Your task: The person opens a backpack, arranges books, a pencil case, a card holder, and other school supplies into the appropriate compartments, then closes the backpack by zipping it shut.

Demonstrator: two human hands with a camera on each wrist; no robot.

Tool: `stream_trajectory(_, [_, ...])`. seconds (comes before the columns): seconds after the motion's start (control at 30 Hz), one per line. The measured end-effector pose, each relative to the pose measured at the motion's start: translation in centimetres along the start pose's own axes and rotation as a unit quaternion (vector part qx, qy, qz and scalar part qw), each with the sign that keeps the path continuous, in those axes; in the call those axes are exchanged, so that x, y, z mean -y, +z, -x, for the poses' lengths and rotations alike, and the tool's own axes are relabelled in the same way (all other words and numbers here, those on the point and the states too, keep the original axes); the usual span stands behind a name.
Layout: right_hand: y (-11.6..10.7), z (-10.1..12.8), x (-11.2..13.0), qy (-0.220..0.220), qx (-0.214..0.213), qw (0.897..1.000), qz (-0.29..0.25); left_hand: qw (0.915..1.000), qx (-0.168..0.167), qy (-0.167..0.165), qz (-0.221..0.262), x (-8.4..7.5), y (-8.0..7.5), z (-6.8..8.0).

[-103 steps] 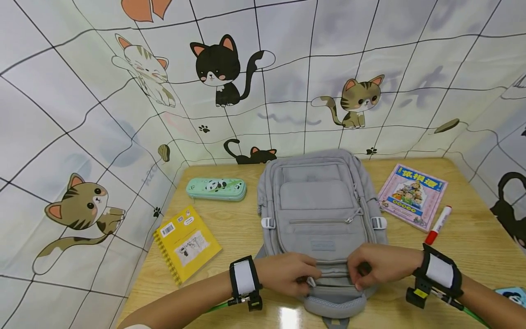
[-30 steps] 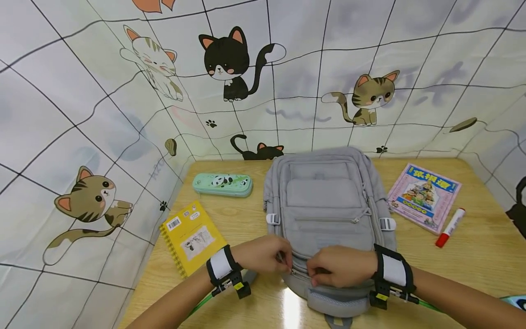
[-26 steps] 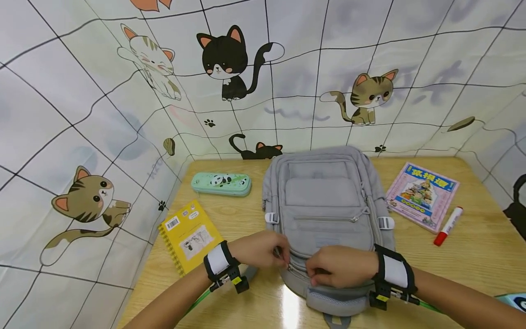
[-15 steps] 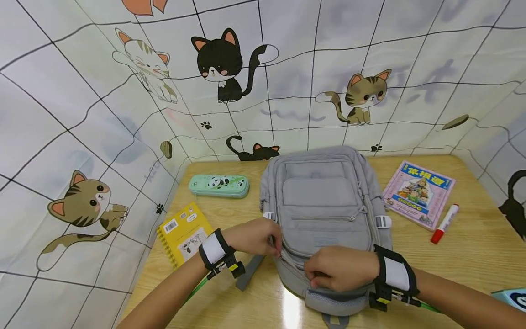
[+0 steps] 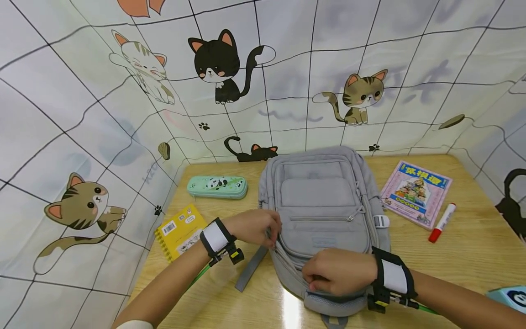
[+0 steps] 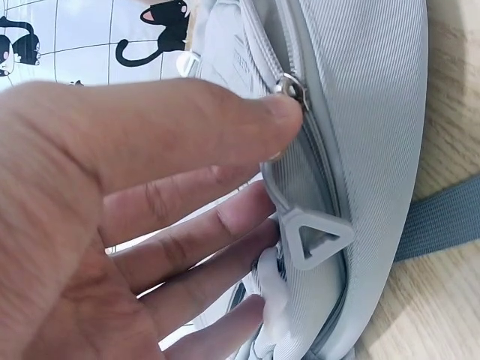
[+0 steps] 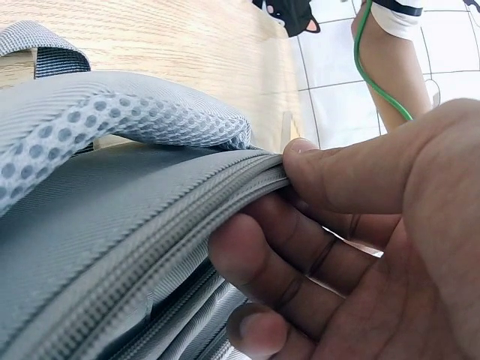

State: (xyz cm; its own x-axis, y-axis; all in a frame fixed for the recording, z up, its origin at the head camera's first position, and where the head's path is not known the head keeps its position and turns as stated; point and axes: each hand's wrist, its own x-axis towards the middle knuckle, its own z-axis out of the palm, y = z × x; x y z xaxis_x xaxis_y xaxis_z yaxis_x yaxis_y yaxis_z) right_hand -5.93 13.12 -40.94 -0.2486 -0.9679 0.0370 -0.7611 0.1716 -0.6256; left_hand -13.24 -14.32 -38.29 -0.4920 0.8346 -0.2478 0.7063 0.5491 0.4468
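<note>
left hand (image 5: 255, 227) pinching — right hand (image 5: 339, 271) curled, gripping

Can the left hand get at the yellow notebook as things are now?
Probably yes, once it lets go. The left hand pinches the zipper pull on the backpack. The notebook lies uncovered on the table close beside that wrist, with nothing between them.

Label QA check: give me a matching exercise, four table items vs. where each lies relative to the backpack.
Things:
1. pencil case
2. yellow notebook
3. pink book
4. marker

Places, seen from the head camera:
A. farthest right of the backpack
B. far left of it, by the wall
C. near left of it, by the left wrist
D. just right of it

Pairs: 1-B, 2-C, 3-D, 4-A
</note>
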Motion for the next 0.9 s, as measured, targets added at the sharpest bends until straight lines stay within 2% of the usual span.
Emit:
stream_trajectory(0.13, [0.0,-0.1,-0.1,0.002,-0.002,1.0,-0.001,0.9999,0.001,-0.012,-0.003,0.4,-0.2,0.1])
stream_trajectory(0.23, [0.1,-0.1,-0.1,0.003,-0.004,1.0,-0.002,0.9999,-0.012,-0.003,-0.011,0.9,-0.2,0.2])
stream_trajectory(0.37, [0.2,0.0,-0.1,0.007,-0.004,1.0,-0.005,0.9981,-0.049,0.007,-0.038,1.6,0.0,0.4])
stream_trajectory(0.53, [0.2,0.0,-0.1,0.014,-0.002,1.0,-0.008,0.993,-0.101,-0.007,-0.061,3.0,0.7,0.8])
stream_trajectory(0.7, [0.2,0.1,0.0,0.017,-0.001,1.0,-0.014,0.991,-0.129,-0.025,-0.027,4.2,1.4,1.7])
stream_trajectory(0.9, [0.1,0.0,0.1,0.029,0.008,0.999,-0.027,0.9882,-0.146,-0.04,0.021,5.4,1.9,2.2])
